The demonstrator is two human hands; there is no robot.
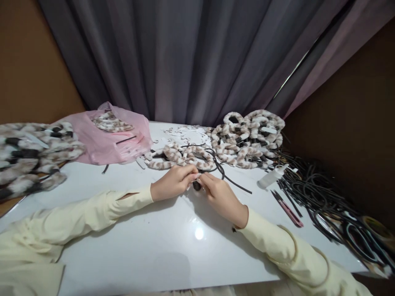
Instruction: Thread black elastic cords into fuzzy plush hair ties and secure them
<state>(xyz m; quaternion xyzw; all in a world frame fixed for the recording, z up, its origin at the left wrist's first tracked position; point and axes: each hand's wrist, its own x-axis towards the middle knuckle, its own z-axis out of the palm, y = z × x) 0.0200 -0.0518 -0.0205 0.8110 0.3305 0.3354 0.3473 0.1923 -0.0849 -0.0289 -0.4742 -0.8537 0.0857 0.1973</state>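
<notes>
My left hand point(173, 181) and my right hand point(220, 195) meet above the middle of the table, both closed with fingertips pinched together. Between them shows a bit of something pale, too small to name. Just below the fingertips is a small dark rounded piece point(196, 186); whether it joins what I pinch, I cannot tell. Right behind the hands lie fluffy white-and-brown rings point(197, 155) with dark sections. A black cord point(236, 186) curves out beside them to the right.
On the right lie a pile of fluffy rings point(248, 133), a white squeeze bottle point(273, 176), pink-handled snips point(288, 209) and tangled black cords point(317, 185). A pink plastic bag point(135, 123) and another fluffy heap point(21, 164) are on the left. Small metal rings point(182, 135) lie at the back.
</notes>
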